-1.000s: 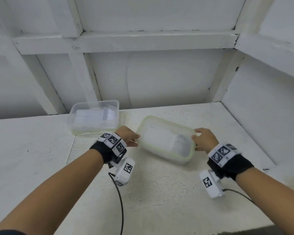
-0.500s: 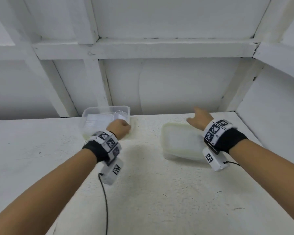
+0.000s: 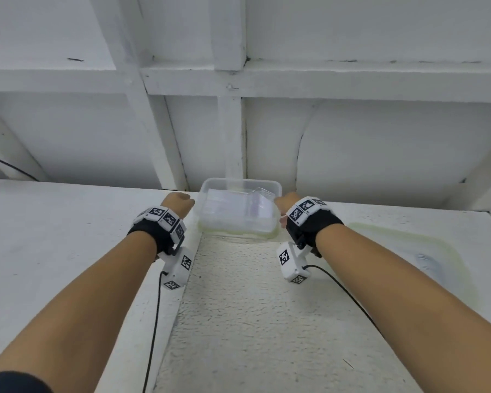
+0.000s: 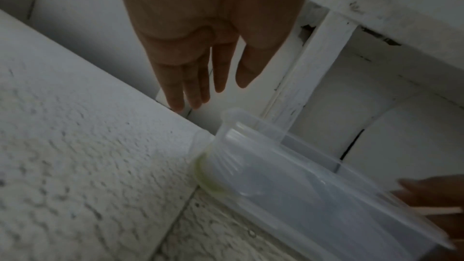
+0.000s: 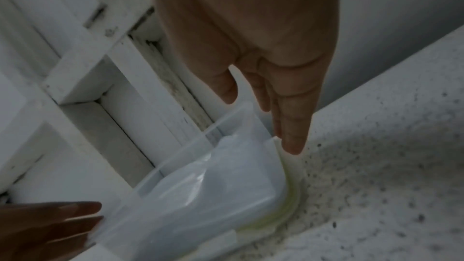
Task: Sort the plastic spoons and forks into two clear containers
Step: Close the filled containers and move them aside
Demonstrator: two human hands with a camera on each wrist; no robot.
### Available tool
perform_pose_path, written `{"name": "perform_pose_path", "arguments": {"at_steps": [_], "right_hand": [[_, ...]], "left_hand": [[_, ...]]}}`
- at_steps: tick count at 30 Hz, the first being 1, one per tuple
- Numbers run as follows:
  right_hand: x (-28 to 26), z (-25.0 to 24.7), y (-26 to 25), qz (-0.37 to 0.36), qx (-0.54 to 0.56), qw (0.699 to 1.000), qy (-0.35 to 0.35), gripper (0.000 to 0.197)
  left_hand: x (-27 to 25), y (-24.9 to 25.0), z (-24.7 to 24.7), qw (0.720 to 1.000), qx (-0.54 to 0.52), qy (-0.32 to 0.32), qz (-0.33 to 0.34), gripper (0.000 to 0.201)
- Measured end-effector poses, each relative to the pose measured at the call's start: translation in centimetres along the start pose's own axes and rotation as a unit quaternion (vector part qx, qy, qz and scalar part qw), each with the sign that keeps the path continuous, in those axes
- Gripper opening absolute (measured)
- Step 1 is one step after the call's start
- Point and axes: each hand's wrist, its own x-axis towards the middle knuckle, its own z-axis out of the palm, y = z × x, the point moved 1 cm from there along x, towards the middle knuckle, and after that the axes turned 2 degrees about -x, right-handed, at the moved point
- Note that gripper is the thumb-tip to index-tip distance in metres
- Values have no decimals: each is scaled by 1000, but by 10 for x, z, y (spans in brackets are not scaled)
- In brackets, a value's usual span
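Left hand: your left hand (image 4: 213, 33) hovers left of the clear container (image 3: 238, 207), fingers straight, loosely together, holding nothing.
Right hand: your right hand (image 5: 261, 47), fingers extended, reaches its right end; contact unclear.
Container: far centre on the white table (image 3: 253, 321), by the wall.

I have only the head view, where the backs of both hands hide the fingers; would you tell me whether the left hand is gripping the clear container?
Observer: No. In the left wrist view the left hand has its fingers straight beside the clear container, not curled round it.
Operator: Thank you. Does the right hand have a grip on the other end?
Observer: No grip either. In the right wrist view the right hand points straight fingers down along the container's end wall. I cannot tell whether they touch it.
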Motion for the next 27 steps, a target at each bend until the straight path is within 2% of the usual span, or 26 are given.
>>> {"name": "perform_pose_path", "arguments": {"at_steps": [3, 5, 7, 9, 10, 12, 16, 20, 23, 27], "right_hand": [[12, 16, 0, -34, -71, 997, 13, 18], [20, 19, -1, -20, 8, 999, 43, 28], [13, 14, -1, 4, 94, 993, 70, 32], [-5, 6, -3, 3, 146, 986, 82, 31], [-15, 2, -2, -2, 168, 983, 78, 29], [-38, -5, 6, -5, 214, 976, 52, 25], [-84, -11, 39, -11, 255, 967, 12, 18], [-131, 3, 69, 21, 265, 963, -36, 17], [-146, 20, 87, 44, 281, 957, -60, 17], [-151, 35, 102, 54, 297, 952, -53, 17]], "left_hand": [[0, -4, 15, 994, -96, -22, -36, 12], [-2, -5, 18, 988, -150, -12, -47, 14], [-4, -7, 17, 983, -176, 1, -50, 27], [-15, -2, 12, 980, -196, 14, -34, 20], [-21, 1, 9, 980, -197, 14, -20, 14], [-36, 3, 1, 984, -180, -8, 1, 22], [-80, -7, -11, 982, -159, -97, 16, 17], [-129, -31, -2, 975, -135, -176, 4, 14], [-148, -52, 10, 970, -107, -219, -18, 16], [-151, -56, 16, 968, -75, -237, -22, 14]]}}
